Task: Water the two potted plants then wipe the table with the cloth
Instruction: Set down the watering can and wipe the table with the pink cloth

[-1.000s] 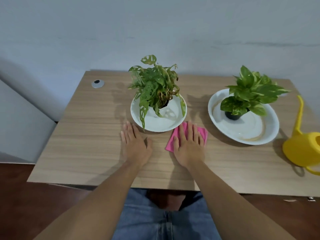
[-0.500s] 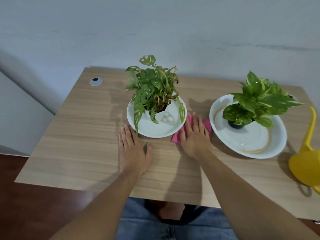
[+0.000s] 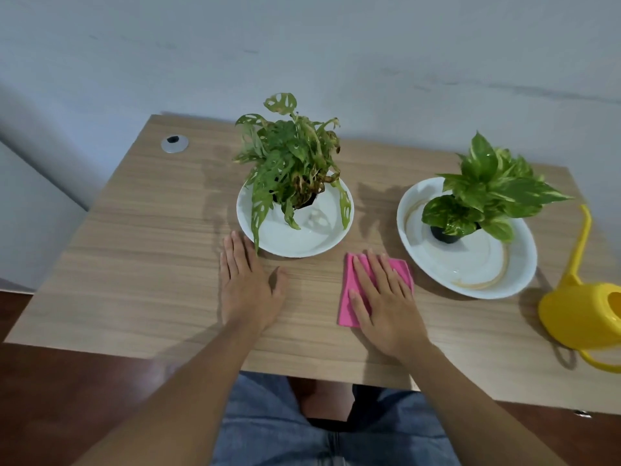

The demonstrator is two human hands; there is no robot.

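Two potted plants stand on the wooden table [image 3: 141,264], each in a white dish. The left plant [image 3: 289,163] has holed leaves and sits in a round dish [image 3: 322,243]. The right plant [image 3: 487,193] sits in a larger dish [image 3: 470,267]. A pink cloth [image 3: 349,297] lies flat between the dishes near the front. My right hand [image 3: 383,297] presses flat on the cloth, fingers spread. My left hand [image 3: 248,284] rests palm-down on bare wood, just left of the round dish.
A yellow watering can [image 3: 584,314] stands at the table's right edge, spout pointing back. A silver cable grommet [image 3: 174,143] sits at the back left corner. A grey wall runs behind the table. My lap in jeans shows below the front edge.
My right hand slid the pink cloth back toward me from the gap between the dishes to the front. My left hand stayed flat in place.
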